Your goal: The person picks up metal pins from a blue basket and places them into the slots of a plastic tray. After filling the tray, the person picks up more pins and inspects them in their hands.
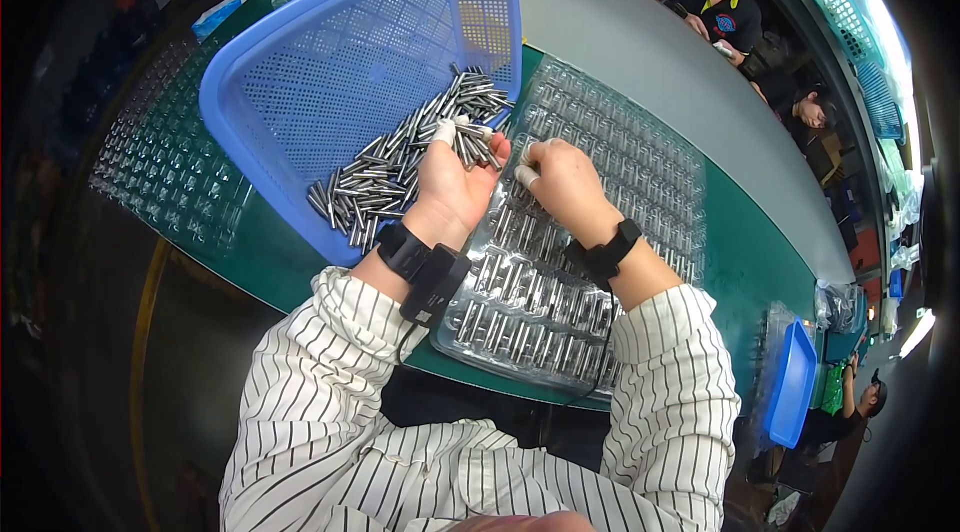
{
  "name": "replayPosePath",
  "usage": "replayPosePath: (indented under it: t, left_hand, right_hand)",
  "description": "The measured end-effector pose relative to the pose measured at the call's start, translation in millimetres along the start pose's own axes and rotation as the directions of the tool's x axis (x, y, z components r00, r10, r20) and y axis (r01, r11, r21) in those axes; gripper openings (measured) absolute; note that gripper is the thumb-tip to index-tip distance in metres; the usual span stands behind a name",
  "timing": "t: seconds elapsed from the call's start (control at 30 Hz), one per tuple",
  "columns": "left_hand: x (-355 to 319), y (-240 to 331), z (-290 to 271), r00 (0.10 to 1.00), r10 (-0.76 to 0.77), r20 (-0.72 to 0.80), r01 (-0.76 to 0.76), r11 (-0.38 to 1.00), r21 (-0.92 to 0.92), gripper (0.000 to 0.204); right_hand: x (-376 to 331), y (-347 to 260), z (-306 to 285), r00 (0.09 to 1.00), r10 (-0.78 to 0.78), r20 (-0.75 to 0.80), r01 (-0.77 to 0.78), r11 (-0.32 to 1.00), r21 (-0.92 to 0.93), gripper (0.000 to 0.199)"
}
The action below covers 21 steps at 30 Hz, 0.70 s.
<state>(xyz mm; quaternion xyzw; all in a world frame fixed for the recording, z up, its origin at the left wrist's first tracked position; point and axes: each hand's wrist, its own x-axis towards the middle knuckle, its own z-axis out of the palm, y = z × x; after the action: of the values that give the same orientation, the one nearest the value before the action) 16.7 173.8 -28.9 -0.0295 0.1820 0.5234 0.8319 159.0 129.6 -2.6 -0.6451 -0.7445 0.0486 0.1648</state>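
Note:
My left hand [452, 190] is palm up at the right side of a tilted blue plastic basket [228, 67], closed around a bunch of metal pins [474, 146]. White covers wrap some of its fingertips. Below and behind it, a heap of loose metal pins [372, 182] fills the basket's low end. Just right of it, my right hand [568, 180] has its fingers pinched together over a clear plastic tray [470, 344]; whatever they hold is hidden. In the tray's nearer rows, metal pins [510, 329] lie in the pockets.
Another clear tray [165, 177] lies left of the basket on the green table mat [755, 242]. A grey ledge [640, 47] runs along the far side. A blue bin [793, 382] stands at the right. Other people [715, 7] are beyond the ledge and at far right.

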Motion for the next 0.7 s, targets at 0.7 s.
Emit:
replayPosePath:
  t: [0.7]
  left_hand:
    - [-2.7,-7.8,-2.4,0.992,-0.104,0.067,0.097,0.991,0.095,0.023]
  right_hand:
    - [-26.9,-16.9,-29.1,0.982,0.008,-0.189,0.04,0.968,0.247,0.021]
